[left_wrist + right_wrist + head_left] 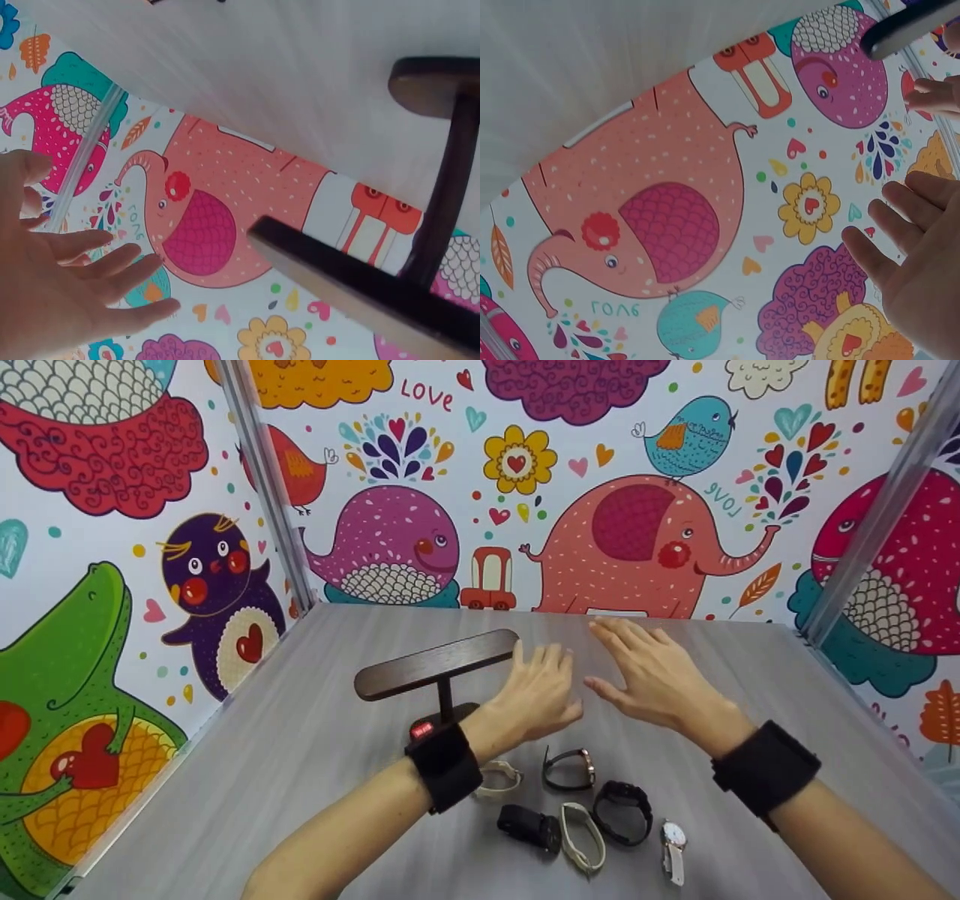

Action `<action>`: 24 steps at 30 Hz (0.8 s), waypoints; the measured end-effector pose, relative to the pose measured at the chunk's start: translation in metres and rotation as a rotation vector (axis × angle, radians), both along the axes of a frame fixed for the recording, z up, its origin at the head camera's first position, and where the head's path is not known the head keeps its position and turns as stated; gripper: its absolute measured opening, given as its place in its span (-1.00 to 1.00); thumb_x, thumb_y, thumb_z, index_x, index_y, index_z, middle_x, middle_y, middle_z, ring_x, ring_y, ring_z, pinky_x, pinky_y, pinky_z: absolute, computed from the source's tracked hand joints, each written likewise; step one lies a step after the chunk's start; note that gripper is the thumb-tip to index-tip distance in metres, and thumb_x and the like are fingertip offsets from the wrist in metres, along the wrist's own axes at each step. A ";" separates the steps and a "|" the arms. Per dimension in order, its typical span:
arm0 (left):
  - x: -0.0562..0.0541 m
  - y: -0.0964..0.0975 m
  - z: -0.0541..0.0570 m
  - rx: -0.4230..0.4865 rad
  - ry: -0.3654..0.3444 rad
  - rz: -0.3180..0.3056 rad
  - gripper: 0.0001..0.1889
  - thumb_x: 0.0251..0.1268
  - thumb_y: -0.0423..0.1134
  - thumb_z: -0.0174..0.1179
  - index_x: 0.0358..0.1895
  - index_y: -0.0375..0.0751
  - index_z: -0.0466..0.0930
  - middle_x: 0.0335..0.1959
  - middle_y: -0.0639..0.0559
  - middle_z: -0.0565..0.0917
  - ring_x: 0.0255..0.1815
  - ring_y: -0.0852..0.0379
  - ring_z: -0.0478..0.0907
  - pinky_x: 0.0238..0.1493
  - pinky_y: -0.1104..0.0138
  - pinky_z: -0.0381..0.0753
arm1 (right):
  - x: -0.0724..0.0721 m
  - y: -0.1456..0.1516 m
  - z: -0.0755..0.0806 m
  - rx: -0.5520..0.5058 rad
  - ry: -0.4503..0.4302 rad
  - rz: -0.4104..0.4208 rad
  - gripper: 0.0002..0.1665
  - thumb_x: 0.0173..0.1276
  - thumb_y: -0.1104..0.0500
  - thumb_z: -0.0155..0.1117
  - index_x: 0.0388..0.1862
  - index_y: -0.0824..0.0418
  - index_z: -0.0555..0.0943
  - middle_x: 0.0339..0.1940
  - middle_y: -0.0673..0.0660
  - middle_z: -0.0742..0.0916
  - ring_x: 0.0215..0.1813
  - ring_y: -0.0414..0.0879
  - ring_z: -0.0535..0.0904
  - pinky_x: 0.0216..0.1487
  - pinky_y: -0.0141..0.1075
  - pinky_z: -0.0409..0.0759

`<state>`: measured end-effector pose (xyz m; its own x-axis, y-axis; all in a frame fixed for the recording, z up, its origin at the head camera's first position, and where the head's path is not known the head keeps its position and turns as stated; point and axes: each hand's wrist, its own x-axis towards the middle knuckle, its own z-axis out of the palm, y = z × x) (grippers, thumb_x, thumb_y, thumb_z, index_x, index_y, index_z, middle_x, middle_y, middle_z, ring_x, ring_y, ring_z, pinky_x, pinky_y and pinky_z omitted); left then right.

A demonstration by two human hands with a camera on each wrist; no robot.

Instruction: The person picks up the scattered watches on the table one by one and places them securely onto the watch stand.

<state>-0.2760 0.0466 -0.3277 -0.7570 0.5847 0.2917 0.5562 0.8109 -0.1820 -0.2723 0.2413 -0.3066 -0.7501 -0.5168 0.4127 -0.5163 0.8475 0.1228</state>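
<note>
My left hand [536, 690] hovers just right of a dark wooden T-shaped stand [435, 662], fingertips near the bar's right end, fingers loosely spread. To its right, my right hand [660, 679] is held above the table with fingers extended. Both hold nothing. In the left wrist view, the left hand [90, 285] shows relaxed fingers beside the stand's bar [360, 289]. Nearer me lie a thin black-strapped watch [589, 769], a black watch [529, 829], a cream band [583, 838], a black sports watch [624, 812] and a white-strapped watch [673, 851].
Another cream band [499, 780] is partly covered by the black wrist strap [444, 769] on my left arm. By the stand's base glows a small red display [422, 730]. Printed cartoon panels [495, 495] with metal corner posts [274, 487] enclose the grey table [300, 780].
</note>
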 end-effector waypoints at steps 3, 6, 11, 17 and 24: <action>0.005 0.001 -0.010 -0.014 0.044 -0.029 -0.36 0.36 0.01 0.14 0.38 -0.31 0.39 0.23 -0.14 0.55 0.28 -0.08 0.49 0.41 -0.15 0.42 | 0.004 0.002 -0.011 -0.034 -0.017 0.013 -0.12 0.38 -0.21 0.23 0.48 0.29 0.34 0.46 0.29 0.50 0.47 0.22 0.40 0.36 0.24 0.47; 0.008 0.000 -0.021 -0.023 0.086 -0.060 -0.44 0.31 -0.09 0.19 0.31 -0.31 0.46 0.13 -0.11 0.60 0.18 -0.06 0.55 0.32 -0.07 0.53 | 0.007 0.003 -0.020 -0.051 -0.028 0.018 -0.15 0.38 -0.20 0.24 0.46 0.28 0.38 0.44 0.26 0.52 0.46 0.21 0.42 0.35 0.24 0.48; 0.012 0.001 -0.039 -0.038 0.103 -0.091 -0.50 0.21 -0.04 0.31 0.15 -0.25 0.56 -0.05 -0.02 0.63 -0.07 0.03 0.62 -0.06 0.21 0.66 | 0.009 0.006 -0.033 -0.044 0.026 0.059 -0.32 0.34 -0.01 0.36 0.34 0.30 0.49 0.29 0.26 0.64 0.34 0.19 0.54 0.23 0.16 0.59; 0.015 0.006 -0.060 -0.079 0.071 -0.134 -0.62 0.15 0.00 0.38 -0.10 -0.16 0.61 -0.21 0.05 0.64 -0.28 0.11 0.65 -0.31 0.33 0.66 | 0.012 0.010 -0.053 0.007 0.050 0.124 -0.50 0.22 0.17 0.48 0.11 0.31 0.61 0.04 0.23 0.75 0.12 0.15 0.67 0.07 0.08 0.68; 0.022 0.019 -0.076 -0.065 0.048 -0.134 -0.76 0.14 -0.04 0.34 -0.26 -0.11 0.65 -0.32 0.06 0.69 -0.34 0.12 0.66 -0.41 0.33 0.70 | 0.014 0.011 -0.073 0.055 0.013 0.182 -0.58 0.04 0.19 0.60 -0.09 0.25 0.71 -0.18 0.14 0.78 -0.09 0.08 0.73 -0.15 0.02 0.72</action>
